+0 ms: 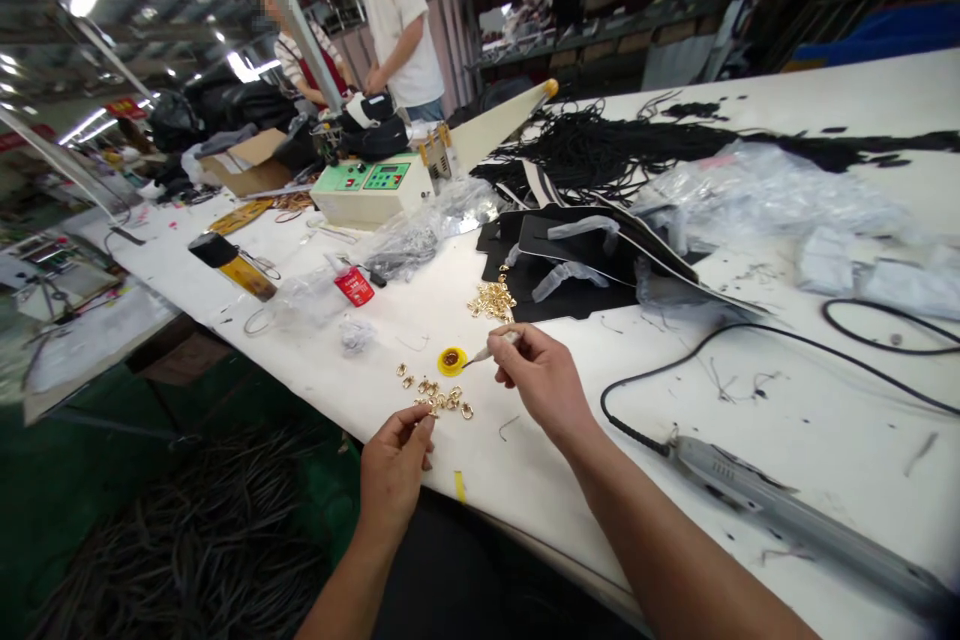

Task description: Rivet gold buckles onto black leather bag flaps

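Note:
My right hand (541, 372) pinches a pale, thin-tipped applicator (487, 350). Its dark tip is at the rim of a small yellow dish (452, 361) with brown stuff in its middle. Close to the table's front edge, my left hand (396, 465) has thumb and forefinger closed on a small gold metal fitting (433, 409), partly covered by the fingertips. Several similar gold fittings (450, 398) lie loose just beyond those fingers. A larger heap of gold hardware (493, 301) sits farther back, against a black panel piece (574, 265).
A red-labelled bottle (353, 284) and a black-and-yellow cylinder (232, 266) are at the left. A green-panelled machine (375, 190) stands behind. A grey corded electric tool (795, 510) lies right of my right forearm. Black cords (592, 150) and plastic bags (772, 195) cover the far side.

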Demonstrator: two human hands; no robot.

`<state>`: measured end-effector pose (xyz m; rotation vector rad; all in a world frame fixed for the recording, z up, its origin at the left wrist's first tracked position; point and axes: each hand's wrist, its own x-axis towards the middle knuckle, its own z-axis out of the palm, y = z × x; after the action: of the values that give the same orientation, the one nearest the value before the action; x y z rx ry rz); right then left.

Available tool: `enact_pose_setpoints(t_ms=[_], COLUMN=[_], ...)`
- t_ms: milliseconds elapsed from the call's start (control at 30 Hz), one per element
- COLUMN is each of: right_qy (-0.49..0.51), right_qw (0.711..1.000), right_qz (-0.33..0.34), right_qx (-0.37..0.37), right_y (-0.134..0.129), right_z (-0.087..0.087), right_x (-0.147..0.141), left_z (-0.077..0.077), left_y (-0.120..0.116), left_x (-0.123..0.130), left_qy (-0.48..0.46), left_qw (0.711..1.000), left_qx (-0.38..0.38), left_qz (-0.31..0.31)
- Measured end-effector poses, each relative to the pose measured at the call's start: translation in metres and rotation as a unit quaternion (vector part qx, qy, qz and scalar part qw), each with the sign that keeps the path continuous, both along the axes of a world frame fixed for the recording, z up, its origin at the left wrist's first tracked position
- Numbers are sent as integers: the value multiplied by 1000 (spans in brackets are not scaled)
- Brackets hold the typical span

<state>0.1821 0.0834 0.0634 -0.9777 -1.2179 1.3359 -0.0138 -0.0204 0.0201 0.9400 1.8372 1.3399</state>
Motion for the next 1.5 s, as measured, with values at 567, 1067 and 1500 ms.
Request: enact_pose_setpoints(t_ms=[567,1067,1500], right_qy=[335,365,344], right_qw=[910,902,913], right_qz=[-219,-194,-180], right_qx=[-103,-123,-121], right_y=[36,36,31], right_z=[4,12,12], right_x=[45,51,45], left_z=[38,23,19], left_y=[100,185,168], left_x=[47,102,97], left_qy=[518,582,487], left_qw=[816,762,836], left_qx=[74,-60,-56], left_qz=[-246,-277,-244])
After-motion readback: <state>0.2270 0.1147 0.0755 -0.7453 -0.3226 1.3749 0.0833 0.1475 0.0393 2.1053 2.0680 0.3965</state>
